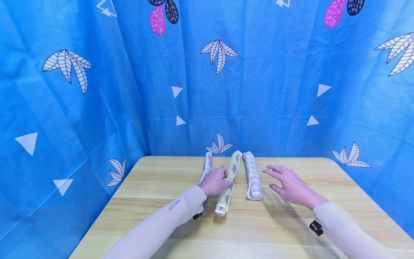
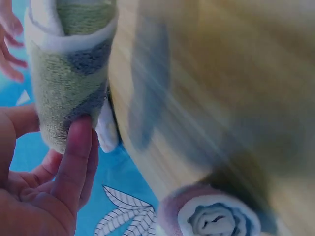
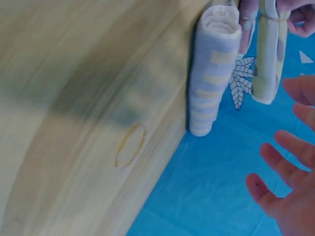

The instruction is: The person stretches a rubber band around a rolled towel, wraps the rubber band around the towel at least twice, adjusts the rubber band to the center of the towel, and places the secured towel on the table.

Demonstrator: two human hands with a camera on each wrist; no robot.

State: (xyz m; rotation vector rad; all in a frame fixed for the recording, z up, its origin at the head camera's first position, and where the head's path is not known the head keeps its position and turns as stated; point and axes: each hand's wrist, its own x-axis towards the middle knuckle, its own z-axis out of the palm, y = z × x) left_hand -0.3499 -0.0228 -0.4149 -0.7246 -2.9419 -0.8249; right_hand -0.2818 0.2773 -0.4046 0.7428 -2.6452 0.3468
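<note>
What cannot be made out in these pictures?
Head: pink rolled cloth, partly hidden behind the left hand.
Left wrist: top of the yellow-green rolled cloth with grey patches, cut off by the upper edge.
Right wrist: part of the right hand, cut off by the right edge.

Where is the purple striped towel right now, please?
In the head view, the purple striped towel lies on the table, right of the yellow towel in the left hand and left of the right hand.
</note>
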